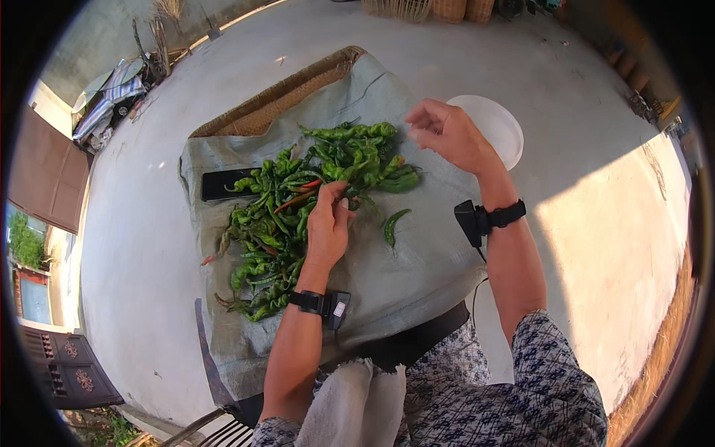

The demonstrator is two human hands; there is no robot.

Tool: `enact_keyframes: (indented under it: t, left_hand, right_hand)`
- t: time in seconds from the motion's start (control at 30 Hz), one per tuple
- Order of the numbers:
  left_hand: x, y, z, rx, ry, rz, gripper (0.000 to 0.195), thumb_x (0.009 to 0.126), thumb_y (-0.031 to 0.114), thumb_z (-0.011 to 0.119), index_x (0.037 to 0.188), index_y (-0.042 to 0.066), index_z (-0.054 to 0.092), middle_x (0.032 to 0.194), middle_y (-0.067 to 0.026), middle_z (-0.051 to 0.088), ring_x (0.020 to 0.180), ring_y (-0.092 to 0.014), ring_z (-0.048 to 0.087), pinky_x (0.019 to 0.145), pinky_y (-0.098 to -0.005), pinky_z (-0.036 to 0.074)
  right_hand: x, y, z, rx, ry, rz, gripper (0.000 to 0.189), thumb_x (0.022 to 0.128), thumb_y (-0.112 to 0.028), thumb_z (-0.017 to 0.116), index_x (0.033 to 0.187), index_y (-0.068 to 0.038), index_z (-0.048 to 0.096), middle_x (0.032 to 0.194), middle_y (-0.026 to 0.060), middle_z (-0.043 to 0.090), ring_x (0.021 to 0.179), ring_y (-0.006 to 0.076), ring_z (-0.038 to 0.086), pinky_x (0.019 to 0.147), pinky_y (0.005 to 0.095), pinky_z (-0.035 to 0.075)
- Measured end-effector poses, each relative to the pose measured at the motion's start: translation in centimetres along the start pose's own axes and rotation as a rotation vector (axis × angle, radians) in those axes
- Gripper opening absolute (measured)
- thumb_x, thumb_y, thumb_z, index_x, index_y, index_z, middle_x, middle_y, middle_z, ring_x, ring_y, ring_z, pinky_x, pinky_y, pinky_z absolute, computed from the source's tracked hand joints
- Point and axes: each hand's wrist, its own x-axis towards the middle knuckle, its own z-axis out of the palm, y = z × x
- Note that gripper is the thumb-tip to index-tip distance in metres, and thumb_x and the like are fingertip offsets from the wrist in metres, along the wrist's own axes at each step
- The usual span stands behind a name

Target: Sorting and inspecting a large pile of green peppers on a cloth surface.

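Note:
A heap of green chili peppers, with a few red and orange ones, lies on a grey-green woven sack. My left hand is at the heap's right side, thumb and fingers bent close together among the peppers; whether it grips one is hidden. Above the sack's right side is my right hand, raised and slightly blurred, fingers curled with no object visible in them. One green pepper lies apart, to the right of my left hand. A black smartphone rests at the heap's left, partly under peppers.
A round white plastic container is partly behind my right forearm. The woven wicker edge of a tray or basket shows beyond the sack. Wicker baskets stand far back on the concrete floor. Chair slats show at lower left.

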Motion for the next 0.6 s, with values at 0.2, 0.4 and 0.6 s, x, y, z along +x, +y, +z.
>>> enact_keyframes:
  t: [0.2, 0.4, 0.6]
  left_hand:
    - [0.2, -0.1, 0.1, -0.071, 0.080, -0.007, 0.025, 0.107, 0.001, 0.050, 0.132, 0.001, 0.053, 0.104, -0.0123, 0.071, 0.076, -0.017, 0.068, 0.073, -0.0323, 0.054]
    - [0.0, -0.3, 0.1, -0.062, 0.066, -0.028, 0.026, 0.108, 0.003, 0.049, 0.134, 0.002, 0.052, 0.109, -0.0113, 0.071, 0.078, -0.015, 0.067, 0.073, -0.0305, 0.053]
    - [0.0, -0.2, -0.1, -0.179, 0.090, -0.056, 0.028, 0.109, 0.005, 0.048, 0.137, 0.003, 0.051, 0.113, -0.0091, 0.070, 0.078, -0.012, 0.065, 0.072, -0.0274, 0.052]
  right_hand:
    - [-1.9, 1.4, 5.1, -0.098, -0.583, -0.115, 0.019, 0.081, -0.004, 0.070, 0.100, -0.002, 0.067, 0.089, 0.0086, 0.070, 0.083, 0.0190, 0.068, 0.074, 0.0346, 0.054]
    - [-3.7, 5.2, 6.9, -0.216, -0.703, -0.191, 0.022, 0.077, -0.005, 0.073, 0.098, -0.006, 0.069, 0.093, 0.0081, 0.064, 0.081, 0.0206, 0.066, 0.073, 0.0346, 0.054]
    - [-3.9, 6.7, 7.4, -0.262, -0.710, -0.230, 0.024, 0.077, -0.008, 0.076, 0.100, -0.005, 0.071, 0.096, 0.0093, 0.063, 0.085, 0.0224, 0.067, 0.075, 0.0359, 0.055]
